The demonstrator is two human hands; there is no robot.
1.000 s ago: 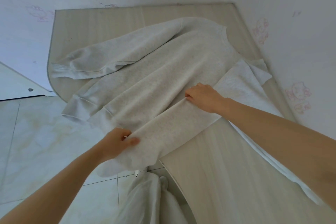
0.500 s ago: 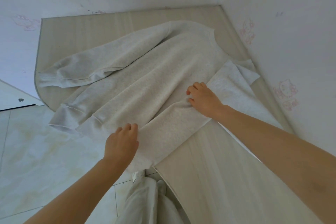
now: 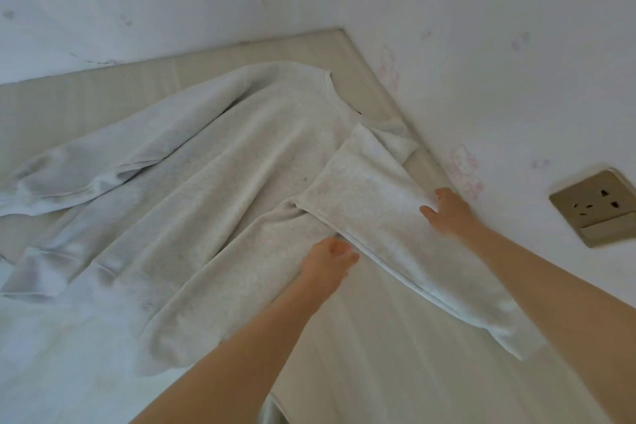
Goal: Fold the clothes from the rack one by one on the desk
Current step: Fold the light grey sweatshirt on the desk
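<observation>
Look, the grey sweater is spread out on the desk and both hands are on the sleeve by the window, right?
Not quite. There is no window there: the sleeve lies by a plain white wall with a socket in it. The head view shows it. The rest holds: the grey sweater is spread on the desk, with the left hand and right hand on that sleeve.

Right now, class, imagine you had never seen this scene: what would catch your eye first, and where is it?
First, the pale grey sweatshirt spread across the desk, one sleeve stretched far left. Next, the two bare hands by its near sleeve: the right hand grips the sleeve's edge beside the wall, the left hand holds the fabric. A wall socket sits at far right.
</observation>
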